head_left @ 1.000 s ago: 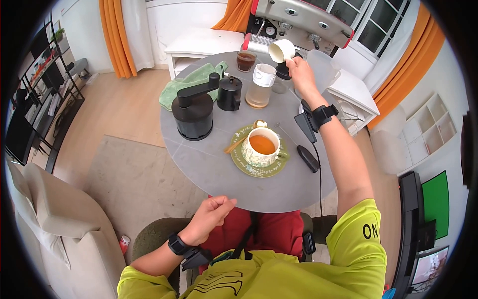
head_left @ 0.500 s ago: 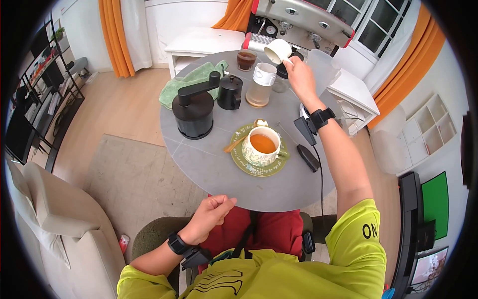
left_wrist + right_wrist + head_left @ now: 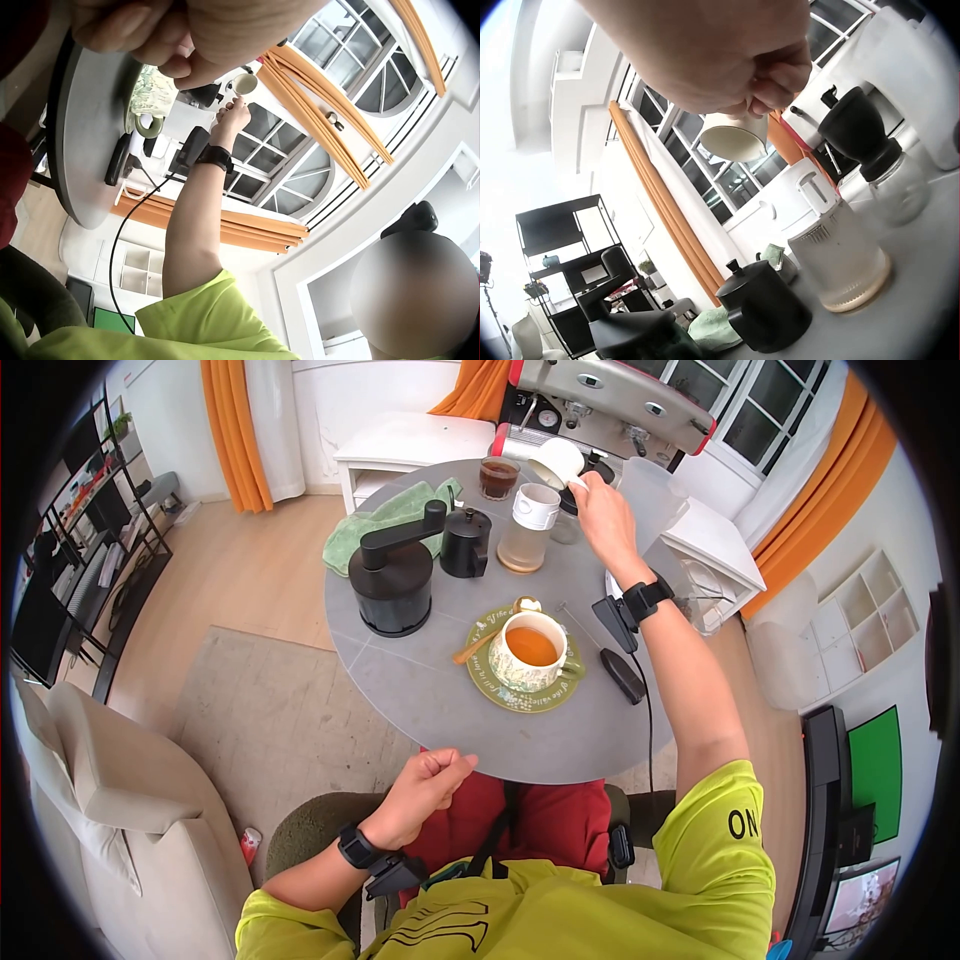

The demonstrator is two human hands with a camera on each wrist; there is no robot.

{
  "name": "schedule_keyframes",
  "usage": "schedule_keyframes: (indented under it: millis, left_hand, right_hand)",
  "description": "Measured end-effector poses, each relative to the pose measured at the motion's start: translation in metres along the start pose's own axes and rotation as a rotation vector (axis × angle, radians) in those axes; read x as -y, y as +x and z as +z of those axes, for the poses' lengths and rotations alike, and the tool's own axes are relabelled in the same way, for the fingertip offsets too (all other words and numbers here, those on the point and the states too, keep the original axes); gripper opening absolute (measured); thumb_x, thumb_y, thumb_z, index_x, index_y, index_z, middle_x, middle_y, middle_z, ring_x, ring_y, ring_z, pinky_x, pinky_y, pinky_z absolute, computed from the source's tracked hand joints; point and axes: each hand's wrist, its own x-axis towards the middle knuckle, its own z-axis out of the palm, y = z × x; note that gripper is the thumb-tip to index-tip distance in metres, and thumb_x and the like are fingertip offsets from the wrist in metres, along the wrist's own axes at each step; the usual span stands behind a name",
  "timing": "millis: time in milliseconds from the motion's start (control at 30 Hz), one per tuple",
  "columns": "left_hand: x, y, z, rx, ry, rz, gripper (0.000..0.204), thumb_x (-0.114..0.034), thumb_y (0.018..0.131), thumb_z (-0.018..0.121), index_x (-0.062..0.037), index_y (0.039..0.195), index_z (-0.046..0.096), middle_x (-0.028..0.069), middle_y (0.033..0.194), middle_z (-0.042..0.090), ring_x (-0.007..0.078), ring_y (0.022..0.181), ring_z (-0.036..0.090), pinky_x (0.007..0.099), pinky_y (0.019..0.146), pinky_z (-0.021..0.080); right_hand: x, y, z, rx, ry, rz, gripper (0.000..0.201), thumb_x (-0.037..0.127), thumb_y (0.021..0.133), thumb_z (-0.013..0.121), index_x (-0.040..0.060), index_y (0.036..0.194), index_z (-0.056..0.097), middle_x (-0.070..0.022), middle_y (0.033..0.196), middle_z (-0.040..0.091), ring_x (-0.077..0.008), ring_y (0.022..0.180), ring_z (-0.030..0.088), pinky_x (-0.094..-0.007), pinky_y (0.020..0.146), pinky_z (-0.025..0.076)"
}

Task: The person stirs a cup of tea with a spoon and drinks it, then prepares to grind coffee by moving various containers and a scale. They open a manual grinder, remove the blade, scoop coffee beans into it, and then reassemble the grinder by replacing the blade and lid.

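Observation:
In the head view, my right hand (image 3: 608, 525) pinches a cream-white cup (image 3: 556, 463) by its handle above the table's far side. Its mouth tips over toward the left, and the right wrist view shows its rim facing down. Below it, to the near left, stands a clear carafe (image 3: 522, 548) topped by a white piece (image 3: 817, 193). My left hand (image 3: 425, 788) holds nothing, its fingers curled in beside the table's near edge, over the lap. A patterned cup (image 3: 524, 678) of orange-brown liquid sits on a green saucer (image 3: 538, 704) nearest me, with a wooden-handled spoon (image 3: 470, 652) alongside.
A black hand grinder (image 3: 390, 595), a black lidded pot (image 3: 464, 545) and a green cloth (image 3: 365, 540) occupy the table's left. A glass of brown drink (image 3: 498, 478) stands behind. Right of the saucer lies a black device (image 3: 622, 676); a cable (image 3: 650, 730) hangs from my right wrist.
My right hand has shifted slightly left with the cream-white cup, which is tipped further over. The left hand has stayed in place.

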Motion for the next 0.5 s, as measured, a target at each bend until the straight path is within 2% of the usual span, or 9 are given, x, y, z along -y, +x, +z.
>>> schedule_keyframes:
  millis: [500]
  left_hand:
    - [-0.0010,0.0000,0.0011,-0.008,0.005,0.008,0.034,-0.016,0.099,0.055,-0.0143,0.068,0.042,-0.0091,0.061,0.030,0.0033,0.053,0.021,0.0232,0.048,0.018]
  right_hand:
    - [0.0054,-0.0071,-0.0006,-0.014,-0.037,-0.018,0.030,0.032,0.097,0.049,0.0031,0.096,0.055,-0.0187,0.085,0.067,-0.0396,0.082,0.064,-0.0500,0.070,0.049]
